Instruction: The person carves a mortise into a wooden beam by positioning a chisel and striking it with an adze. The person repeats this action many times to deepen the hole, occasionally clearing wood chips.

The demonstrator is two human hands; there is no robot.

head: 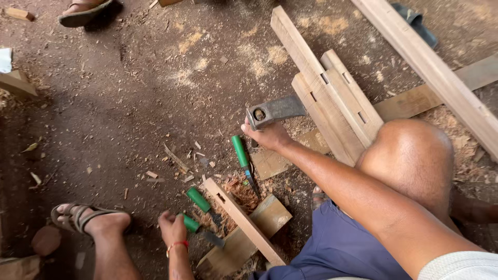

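My right hand (268,136) reaches forward and grips a grey metal hammer head (275,110) from below; its handle is hidden by the hand. My left hand (173,228), with a red thread on the wrist, is closed on a green-handled chisel (191,224) low on the dirt floor. Two more green-handled chisels lie between my hands, a long one (240,151) and a short one (198,199). A narrow wooden strip (243,219) with a small slot rests slanted over a wooden block (271,213), among reddish chips.
Slotted wooden boards (332,98) lie beyond my right knee (410,150), and a long plank (433,70) runs along the right. My sandalled left foot (88,218) is at lower left. Another person's sandalled foot (85,13) is at the top left. Sawdust and chips cover the floor.
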